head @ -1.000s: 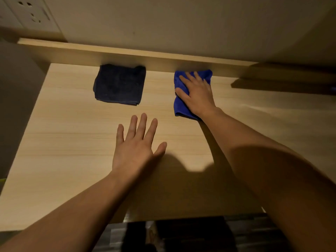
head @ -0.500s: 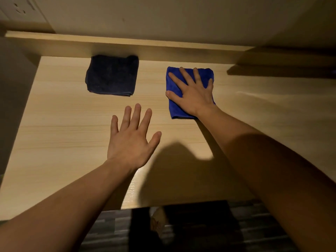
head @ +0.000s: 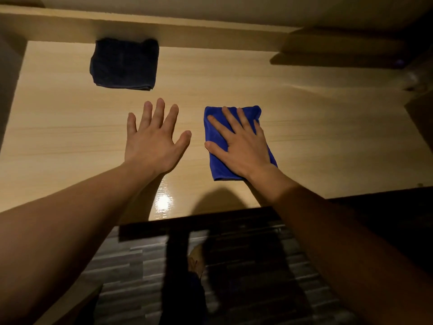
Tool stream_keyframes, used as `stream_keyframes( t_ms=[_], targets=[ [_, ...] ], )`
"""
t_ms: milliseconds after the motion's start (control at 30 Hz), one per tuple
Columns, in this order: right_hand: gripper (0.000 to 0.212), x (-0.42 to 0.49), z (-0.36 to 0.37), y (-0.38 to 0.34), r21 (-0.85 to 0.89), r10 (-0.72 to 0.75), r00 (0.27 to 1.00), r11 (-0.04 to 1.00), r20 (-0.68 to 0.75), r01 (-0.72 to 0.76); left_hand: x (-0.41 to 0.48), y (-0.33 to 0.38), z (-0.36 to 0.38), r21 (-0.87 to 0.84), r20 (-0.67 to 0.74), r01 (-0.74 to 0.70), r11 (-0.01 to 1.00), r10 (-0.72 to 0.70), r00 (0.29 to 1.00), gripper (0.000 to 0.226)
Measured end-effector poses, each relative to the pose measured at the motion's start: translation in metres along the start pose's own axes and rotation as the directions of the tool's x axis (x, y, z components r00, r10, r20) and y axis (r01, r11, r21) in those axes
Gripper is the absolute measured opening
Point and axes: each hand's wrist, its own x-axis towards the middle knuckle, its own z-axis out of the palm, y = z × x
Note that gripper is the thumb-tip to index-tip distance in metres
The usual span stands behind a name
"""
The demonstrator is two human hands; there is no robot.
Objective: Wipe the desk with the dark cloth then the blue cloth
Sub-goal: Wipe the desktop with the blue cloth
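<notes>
A folded blue cloth lies on the light wooden desk, near its front edge. My right hand presses flat on it, fingers spread, covering most of the cloth. A folded dark cloth rests alone at the back left of the desk, against the raised back ledge. My left hand is flat with fingers apart just left of the blue cloth, holding nothing, about a hand's length in front of the dark cloth.
A raised wooden ledge runs along the desk's back. A dark shadowed object sits at the right edge. Below the front edge I see dark plank flooring and a foot.
My right hand has dragged the blue cloth from the back ledge toward the front edge of the desk. My left hand stays flat and empty. The view has tilted downward.
</notes>
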Motion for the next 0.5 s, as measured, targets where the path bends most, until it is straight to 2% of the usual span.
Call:
stream_keyframes(
  t_ms=[500],
  targets=[
    [0.063,-0.09,0.016,-0.011,0.045,0.012,1.0,0.999,-0.024,-0.011,0.0,-0.003,0.0,0.012,-0.019,-0.025,1.0,0.025,1.0,0.084]
  ],
)
